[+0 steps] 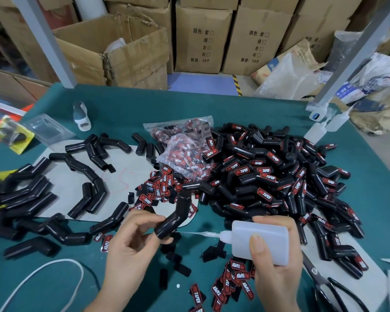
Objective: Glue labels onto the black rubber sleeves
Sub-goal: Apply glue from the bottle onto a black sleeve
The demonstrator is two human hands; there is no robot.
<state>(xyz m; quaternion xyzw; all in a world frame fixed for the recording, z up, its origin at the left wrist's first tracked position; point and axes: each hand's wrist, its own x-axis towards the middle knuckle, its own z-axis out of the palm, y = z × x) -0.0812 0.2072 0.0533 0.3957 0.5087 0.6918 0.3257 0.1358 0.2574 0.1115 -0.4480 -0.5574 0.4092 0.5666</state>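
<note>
Left hand (131, 242) holding sleeve (175, 216), PROTAPER labels (236, 276), seemingly

black rubber sleeves (257, 176), red and black labels (236, 278) with white letters, cloudy white glue bottle (263, 242), dark green table (126, 109), brown boxes (203, 39)

Labels: I read "PROTAPER" in white and red on the loose labels (239, 276) near my hands.
Sleeves: the same "PROTAPER" patch showed on the finished sleeves (252, 176) heaped at right.
Carton: the cardboard carton (203, 39) behind the table carried 颜色, 紫, 绿, 左, 右 with tick boxes.
Count: its bottom line read 数量: 10个.
</note>
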